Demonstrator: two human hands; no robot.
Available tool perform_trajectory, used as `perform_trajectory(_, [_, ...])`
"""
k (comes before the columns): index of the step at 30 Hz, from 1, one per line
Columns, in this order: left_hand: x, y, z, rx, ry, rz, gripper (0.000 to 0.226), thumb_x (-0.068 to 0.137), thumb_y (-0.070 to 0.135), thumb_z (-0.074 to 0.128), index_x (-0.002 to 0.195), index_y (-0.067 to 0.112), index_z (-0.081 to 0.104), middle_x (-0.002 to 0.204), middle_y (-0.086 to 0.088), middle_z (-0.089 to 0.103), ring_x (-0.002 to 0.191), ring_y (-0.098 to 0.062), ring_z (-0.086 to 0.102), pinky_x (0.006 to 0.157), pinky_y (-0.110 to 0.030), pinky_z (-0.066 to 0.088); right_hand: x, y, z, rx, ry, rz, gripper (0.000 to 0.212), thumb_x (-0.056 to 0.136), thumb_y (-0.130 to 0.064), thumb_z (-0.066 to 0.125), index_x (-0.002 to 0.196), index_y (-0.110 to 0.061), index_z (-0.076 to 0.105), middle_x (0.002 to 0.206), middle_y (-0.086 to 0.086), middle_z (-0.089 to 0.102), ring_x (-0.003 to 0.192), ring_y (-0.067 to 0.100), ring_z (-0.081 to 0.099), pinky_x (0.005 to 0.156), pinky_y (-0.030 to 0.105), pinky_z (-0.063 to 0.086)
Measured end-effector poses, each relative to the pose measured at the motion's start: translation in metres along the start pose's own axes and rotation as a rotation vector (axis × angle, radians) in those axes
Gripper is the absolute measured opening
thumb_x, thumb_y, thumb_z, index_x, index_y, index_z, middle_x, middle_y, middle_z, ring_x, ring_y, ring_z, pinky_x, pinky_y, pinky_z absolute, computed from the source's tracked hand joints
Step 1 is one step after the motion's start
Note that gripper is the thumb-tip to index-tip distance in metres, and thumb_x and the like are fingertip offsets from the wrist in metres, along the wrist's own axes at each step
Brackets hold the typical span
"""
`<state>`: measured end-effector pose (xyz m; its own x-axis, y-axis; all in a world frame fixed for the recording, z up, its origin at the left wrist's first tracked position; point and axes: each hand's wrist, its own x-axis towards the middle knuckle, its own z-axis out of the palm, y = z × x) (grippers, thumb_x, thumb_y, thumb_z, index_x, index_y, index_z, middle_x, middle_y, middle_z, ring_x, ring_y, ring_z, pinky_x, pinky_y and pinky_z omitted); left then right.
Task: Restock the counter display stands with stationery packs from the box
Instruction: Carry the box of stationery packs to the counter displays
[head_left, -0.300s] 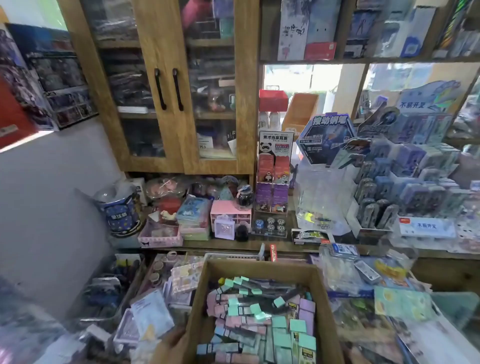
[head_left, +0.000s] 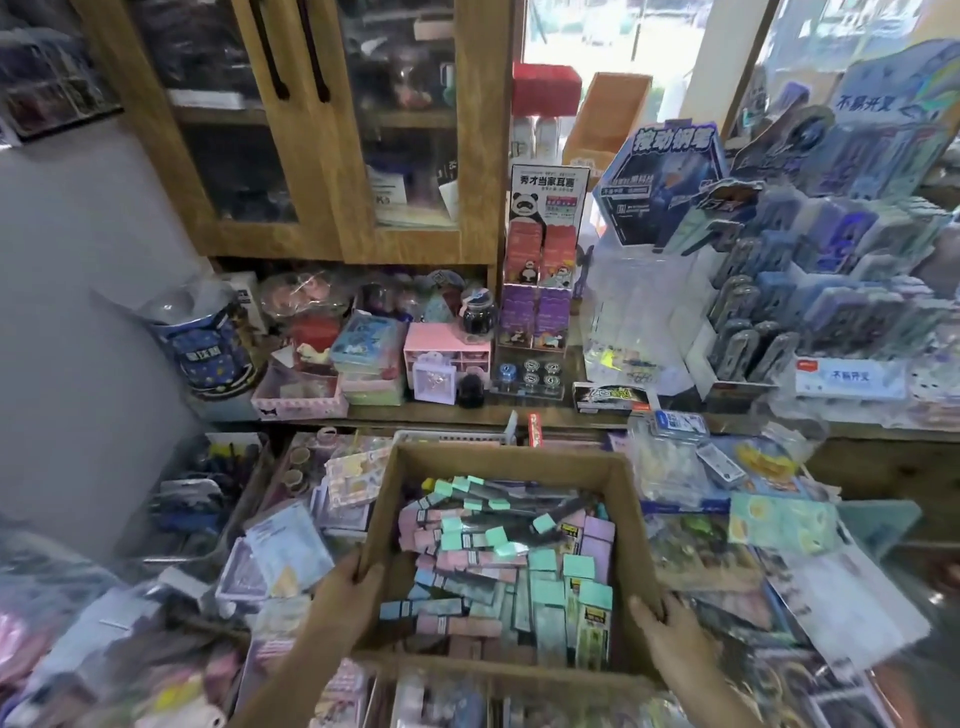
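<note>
An open cardboard box (head_left: 498, 460) sits low in the middle, filled with several stationery packs (head_left: 498, 561) in mint, pink and lilac. My left hand (head_left: 345, 592) grips the box's left wall, thumb hooked over the rim. My right hand (head_left: 662, 631) holds the box's right wall near its front corner, fingers curled at the edge. Behind, on the wooden counter (head_left: 467, 413), a clear empty display stand (head_left: 639, 306) stands beside a tiered stand of blue-grey packs (head_left: 810, 312) at the right.
A panda display stand (head_left: 540, 270), a pink drawer box (head_left: 447, 353) and a blue tin (head_left: 205, 348) crowd the counter. A wooden glass-door cabinet (head_left: 322, 130) rises behind. Loose bagged goods (head_left: 727, 519) surround the box on both sides.
The view has dipped down and closer. Both my hands have come into view on the box's side walls; before, only part of the left hand showed at the lower edge.
</note>
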<state>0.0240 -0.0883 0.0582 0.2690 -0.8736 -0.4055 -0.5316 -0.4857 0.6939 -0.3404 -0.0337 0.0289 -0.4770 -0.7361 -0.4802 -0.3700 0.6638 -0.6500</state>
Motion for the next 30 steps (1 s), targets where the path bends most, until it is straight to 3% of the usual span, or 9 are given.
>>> perform_trajectory(3, [0.009, -0.006, 0.006, 0.003, -0.022, -0.008, 0.017, 0.105, 0.023, 0.049, 0.12, 0.026, 0.056, 0.084, 0.01, 0.059, 0.075, -0.008, 0.055, 0.065, -0.024, 0.043, 0.001, -0.002, 0.001, -0.014, -0.03, -0.013, 0.03, 0.104, -0.035, 0.058, 0.127, -0.016, 0.061, 0.092, -0.001, 0.063, 0.078, 0.014, 0.057, 0.064, 0.029, 0.038])
perform_trajectory(7, [0.017, -0.007, 0.009, 0.023, -0.078, -0.01, 0.036, 0.105, 0.018, 0.047, 0.14, 0.016, 0.055, 0.105, -0.003, 0.066, 0.093, -0.023, 0.06, 0.084, -0.031, 0.044, 0.005, -0.004, -0.004, 0.024, -0.043, -0.032, 0.008, 0.105, -0.028, 0.056, 0.111, -0.025, 0.06, 0.083, -0.007, 0.063, 0.073, 0.007, 0.055, 0.062, 0.026, 0.038])
perform_trajectory(10, [0.019, -0.006, 0.007, 0.072, -0.073, -0.014, 0.032, 0.101, 0.011, 0.049, 0.131, 0.015, 0.06, 0.102, -0.006, 0.067, 0.091, -0.026, 0.061, 0.081, -0.032, 0.045, 0.0, -0.007, -0.001, 0.022, -0.014, -0.038, 0.007, 0.105, -0.02, 0.054, 0.106, -0.024, 0.061, 0.086, 0.002, 0.069, 0.078, 0.014, 0.063, 0.064, 0.023, 0.042])
perform_trajectory(13, [0.018, -0.005, 0.004, 0.077, -0.073, 0.011, 0.023, 0.095, 0.006, 0.051, 0.11, 0.019, 0.061, 0.092, -0.005, 0.068, 0.087, -0.026, 0.065, 0.078, -0.035, 0.05, -0.002, -0.007, -0.001, 0.086, -0.013, -0.018, 0.014, 0.102, -0.011, 0.055, 0.103, -0.011, 0.069, 0.089, 0.019, 0.072, 0.077, 0.03, 0.066, 0.065, 0.032, 0.04])
perform_trajectory(15, [0.016, -0.004, 0.002, 0.066, -0.071, 0.028, 0.021, 0.094, 0.004, 0.052, 0.101, 0.022, 0.061, 0.086, -0.001, 0.068, 0.082, -0.021, 0.065, 0.072, -0.033, 0.051, -0.006, -0.007, -0.003, 0.102, 0.0, -0.02, 0.016, 0.101, -0.008, 0.056, 0.101, -0.008, 0.072, 0.087, 0.02, 0.073, 0.072, 0.028, 0.062, 0.066, 0.034, 0.039])
perform_trajectory(18, [0.011, -0.002, -0.003, 0.06, -0.067, 0.057, 0.023, 0.094, 0.005, 0.052, 0.087, 0.026, 0.059, 0.082, 0.002, 0.067, 0.083, -0.022, 0.065, 0.069, -0.032, 0.052, -0.017, -0.008, -0.006, 0.099, 0.044, -0.036, 0.017, 0.1, -0.01, 0.058, 0.093, -0.02, 0.069, 0.075, 0.006, 0.069, 0.064, 0.016, 0.057, 0.058, 0.027, 0.036])
perform_trajectory(23, [-0.003, 0.014, -0.019, 0.031, -0.064, 0.147, 0.021, 0.094, 0.008, 0.053, 0.1, 0.025, 0.063, 0.083, 0.001, 0.068, 0.081, -0.023, 0.065, 0.066, -0.032, 0.049, -0.043, -0.009, -0.024, 0.178, 0.087, -0.036, 0.014, 0.099, -0.009, 0.059, 0.096, -0.009, 0.072, 0.08, 0.014, 0.068, 0.067, 0.024, 0.058, 0.062, 0.033, 0.037])
perform_trajectory(28, [-0.022, 0.042, -0.031, 0.104, -0.149, 0.27, 0.023, 0.096, 0.012, 0.053, 0.085, 0.031, 0.058, 0.082, -0.007, 0.069, 0.073, -0.023, 0.065, 0.062, -0.032, 0.047, -0.09, 0.003, -0.054, 0.271, 0.17, -0.017, 0.013, 0.099, -0.01, 0.061, 0.095, -0.01, 0.073, 0.089, 0.018, 0.075, 0.079, 0.034, 0.068, 0.067, 0.033, 0.044])
perform_trajectory(30, [-0.032, 0.055, -0.028, 0.121, -0.186, 0.312, 0.024, 0.096, 0.012, 0.053, 0.083, 0.032, 0.058, 0.084, -0.013, 0.071, 0.068, -0.024, 0.062, 0.058, -0.031, 0.044, -0.112, 0.013, -0.068, 0.29, 0.23, 0.005, 0.013, 0.097, -0.009, 0.062, 0.09, -0.012, 0.073, 0.085, 0.014, 0.074, 0.075, 0.026, 0.066, 0.069, 0.034, 0.046])
